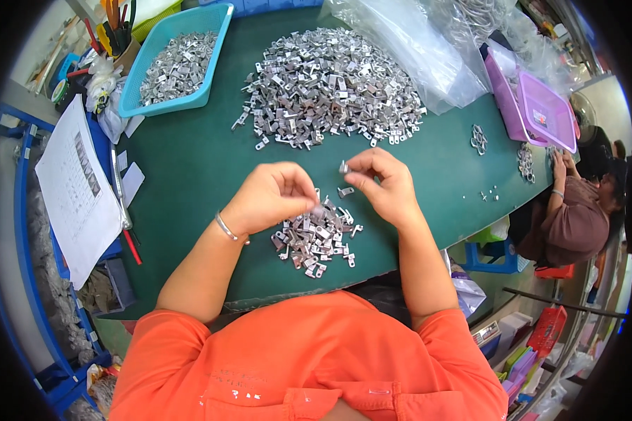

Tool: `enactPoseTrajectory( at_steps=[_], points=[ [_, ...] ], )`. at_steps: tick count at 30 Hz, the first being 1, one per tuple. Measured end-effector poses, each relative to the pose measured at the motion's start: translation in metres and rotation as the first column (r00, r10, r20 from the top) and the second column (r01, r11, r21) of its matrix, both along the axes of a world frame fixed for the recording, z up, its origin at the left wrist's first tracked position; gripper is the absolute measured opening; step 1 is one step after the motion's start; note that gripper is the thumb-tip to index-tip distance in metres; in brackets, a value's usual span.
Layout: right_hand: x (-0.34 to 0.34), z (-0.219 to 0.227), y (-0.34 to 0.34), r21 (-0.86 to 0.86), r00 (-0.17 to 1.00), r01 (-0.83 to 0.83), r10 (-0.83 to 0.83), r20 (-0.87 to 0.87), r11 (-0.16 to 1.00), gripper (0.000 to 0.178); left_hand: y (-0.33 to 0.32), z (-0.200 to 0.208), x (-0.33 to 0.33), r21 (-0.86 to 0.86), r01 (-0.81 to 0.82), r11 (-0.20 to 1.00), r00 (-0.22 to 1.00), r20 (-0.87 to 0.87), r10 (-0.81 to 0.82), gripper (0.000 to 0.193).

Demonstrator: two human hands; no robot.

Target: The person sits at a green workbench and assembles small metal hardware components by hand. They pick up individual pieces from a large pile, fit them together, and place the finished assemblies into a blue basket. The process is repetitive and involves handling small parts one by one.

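head view, from my remote seat: a green table (189,168) fills the frame, with a big heap of small metal brackets (330,88) at top centre, a turquoise basket (218,42) of more at upper left, and a purple tray (541,112) at upper right. just below centre lies a small pile of brackets (314,240). above it, my left hand (270,196) is curled, fingertips pinched on what looks like one bracket at the pile's top edge. my right hand (386,186), centre frame, pinches a single bracket (343,167) between thumb and forefinger, lifted clear of the table. i judge the step as picking and checking pieces one by one; the next move calls for a steady fingertip grip. another person's sleeve (576,224) shows at right.
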State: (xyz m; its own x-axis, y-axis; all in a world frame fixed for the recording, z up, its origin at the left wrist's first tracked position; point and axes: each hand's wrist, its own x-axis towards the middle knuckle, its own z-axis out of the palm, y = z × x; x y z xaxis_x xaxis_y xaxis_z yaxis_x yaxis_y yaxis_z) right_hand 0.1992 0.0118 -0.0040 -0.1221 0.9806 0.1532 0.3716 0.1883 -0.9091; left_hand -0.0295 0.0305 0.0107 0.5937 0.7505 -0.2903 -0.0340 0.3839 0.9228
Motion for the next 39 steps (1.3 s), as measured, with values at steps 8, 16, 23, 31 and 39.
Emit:
enactPoseTrajectory(
  at_steps=[8, 16, 23, 31, 39],
  points=[
    [-0.032, -0.004, 0.037, 0.343, 0.962, -0.046, -0.052, 0.27, 0.938, 0.022, 0.029, -0.015, 0.015, 0.809, 0.104, 0.579, 0.823, -0.397, 0.407, 0.027],
    [-0.021, -0.015, 0.03, 0.079, 0.982, -0.001, -0.014, 0.188, 0.997, 0.023, 0.028, -0.031, 0.021, 0.883, 0.135, 0.45, 0.775, -0.377, 0.508, 0.017],
    [-0.006, -0.01, 0.029, -0.377, 0.847, -0.091, -0.127, -0.516, 0.922, 0.026, 0.023, -0.025, 0.014, 0.186, -0.301, 0.935, 0.947, -0.054, 0.315, 0.018],
    [-0.001, -0.002, 0.024, -0.334, 0.875, -0.258, 0.073, -0.479, 0.907, 0.023, 0.022, -0.02, 0.007, -0.166, -0.238, 0.957, 0.954, 0.148, 0.262, 0.02],
    [-0.021, -0.011, 0.028, 0.178, 0.967, 0.022, -0.066, 0.248, 0.984, 0.015, 0.025, -0.021, 0.005, -0.167, -0.201, 0.965, 0.961, 0.156, 0.228, 0.016]
  ],
)
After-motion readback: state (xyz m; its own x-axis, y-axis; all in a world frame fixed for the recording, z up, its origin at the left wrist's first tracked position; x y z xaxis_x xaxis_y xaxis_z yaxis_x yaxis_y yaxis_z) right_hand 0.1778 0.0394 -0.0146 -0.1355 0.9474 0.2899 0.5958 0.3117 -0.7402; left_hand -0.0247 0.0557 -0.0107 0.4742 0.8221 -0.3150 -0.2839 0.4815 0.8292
